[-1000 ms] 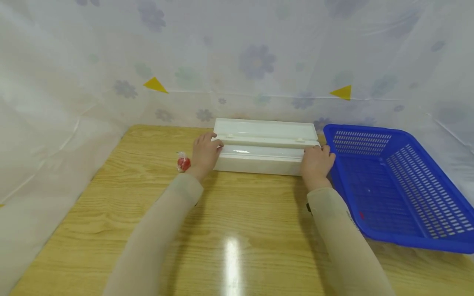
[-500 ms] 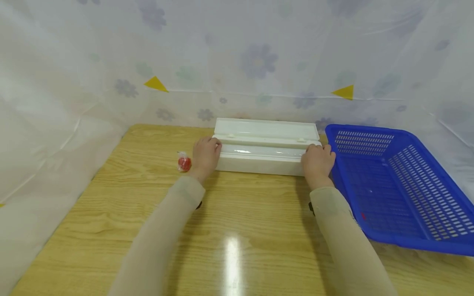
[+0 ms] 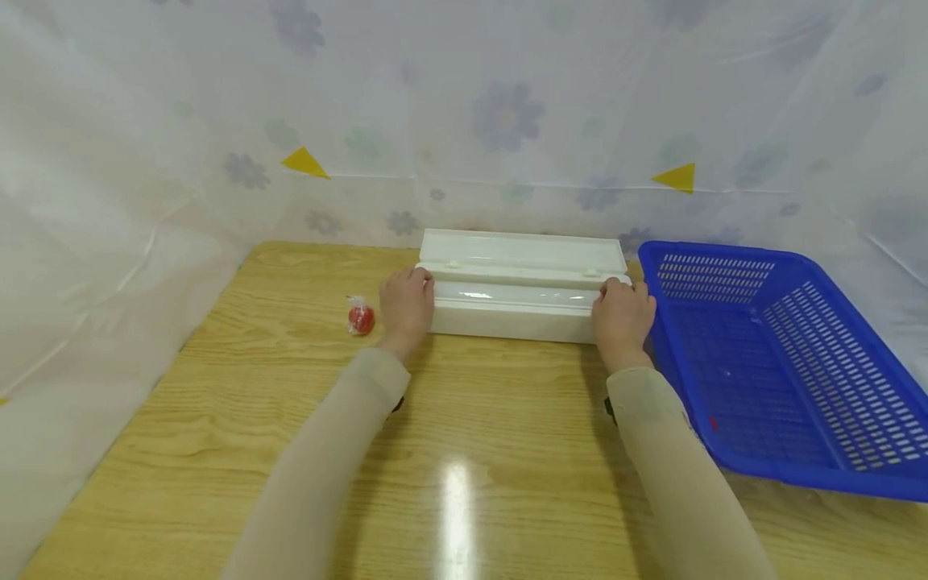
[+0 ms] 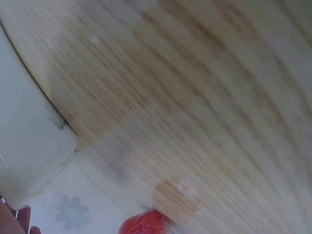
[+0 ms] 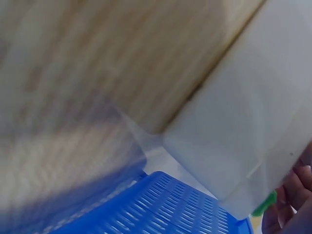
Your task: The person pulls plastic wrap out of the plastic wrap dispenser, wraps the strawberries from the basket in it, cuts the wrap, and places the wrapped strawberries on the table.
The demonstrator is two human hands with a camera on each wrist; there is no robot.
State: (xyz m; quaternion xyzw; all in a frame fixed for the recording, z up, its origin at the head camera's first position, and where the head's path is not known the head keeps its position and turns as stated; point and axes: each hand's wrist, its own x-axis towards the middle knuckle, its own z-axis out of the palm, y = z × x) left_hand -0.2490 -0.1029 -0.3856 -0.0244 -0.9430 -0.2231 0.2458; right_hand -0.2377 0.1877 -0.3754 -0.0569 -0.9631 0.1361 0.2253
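A long white box, which looks like a cling film dispenser, stands at the back of the table. Its lid is raised and leans back, and a glossy strip runs along the top inside. My left hand grips the left end, fingers curled over the upper edge. At the other end, my right hand holds the box in the same way. Fingers show at the box's corner in the right wrist view, by a small green piece. Whether either hand also pinches film is hidden.
Left of the left hand lies a red round thing in clear wrap. A large blue plastic basket stands close on the right, with a small red bit near its wall. A patterned sheet hangs behind the wooden table.
My left hand has shifted slightly right and its fingers have drawn in over the box's left end. The right hand and the box have hardly moved.
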